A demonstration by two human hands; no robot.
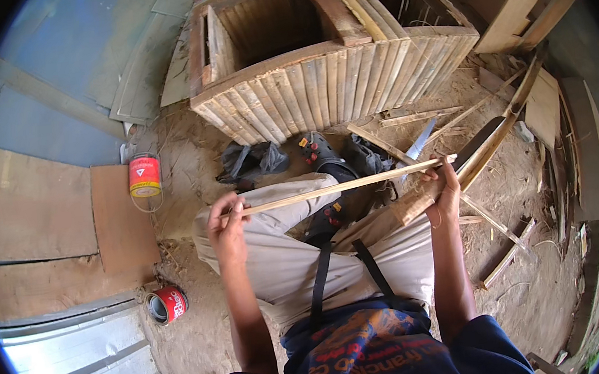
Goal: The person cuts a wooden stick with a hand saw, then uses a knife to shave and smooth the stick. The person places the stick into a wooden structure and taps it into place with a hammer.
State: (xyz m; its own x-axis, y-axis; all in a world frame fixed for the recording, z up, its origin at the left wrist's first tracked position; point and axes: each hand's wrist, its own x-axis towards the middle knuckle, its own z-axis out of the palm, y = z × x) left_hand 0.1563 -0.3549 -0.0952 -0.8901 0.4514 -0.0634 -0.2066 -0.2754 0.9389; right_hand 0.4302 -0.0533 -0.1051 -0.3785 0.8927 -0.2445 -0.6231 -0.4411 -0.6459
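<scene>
A long thin wooden strip (343,186) stretches across above my lap, between my two hands. My left hand (228,230) pinches its left end with closed fingers. Closed around the wooden handle (413,205) of a machete is my right hand (444,191), which also steadies the strip's right end at the fingertips. The dark machete blade (481,142) points up and to the right, away from me. Part of the handle is hidden behind my right fingers. Both forearms come in from below, over my beige trousers (286,275).
A slatted wooden frame (290,94) with open compartments stands ahead. A handsaw (421,139) lies beyond my right hand, among wood scraps (508,257). Two red cans, one upright (144,174) and one tipped (173,302), are at left near boards (34,205) and corrugated metal (78,360).
</scene>
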